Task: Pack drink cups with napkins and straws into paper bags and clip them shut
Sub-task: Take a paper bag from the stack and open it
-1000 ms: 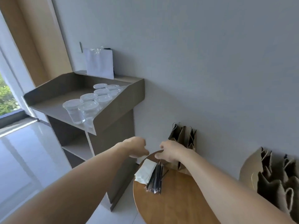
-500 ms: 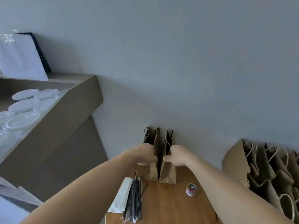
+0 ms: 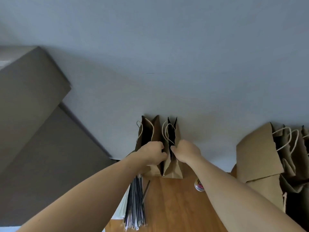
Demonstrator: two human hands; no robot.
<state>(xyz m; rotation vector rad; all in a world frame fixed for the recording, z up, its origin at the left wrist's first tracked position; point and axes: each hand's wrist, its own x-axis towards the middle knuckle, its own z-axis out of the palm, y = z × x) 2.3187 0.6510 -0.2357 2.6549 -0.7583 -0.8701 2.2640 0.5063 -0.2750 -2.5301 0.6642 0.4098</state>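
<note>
Two brown paper bags with cord handles stand upright side by side against the wall at the back of the wooden table [image 3: 175, 206]. My left hand [image 3: 153, 154] grips the near rim of the right bag [image 3: 173, 169] on its left side, next to the left bag [image 3: 147, 131]. My right hand [image 3: 185, 152] pinches the same bag's rim on its right side. The bag's mouth gapes dark between my hands. A bundle of wrapped straws [image 3: 136, 203] lies by my left forearm, with white napkins [image 3: 122, 206] beside it.
A small tub of coloured clips [image 3: 199, 186] sits on the table under my right forearm. A crowd of several more brown bags [image 3: 267, 156] stands at the right. A grey counter [image 3: 33, 106] rises on the left.
The view has swung right and down from the counter with cups toward the bags. Both hands have reached from the straws to the right bag and taken hold of its rim.
</note>
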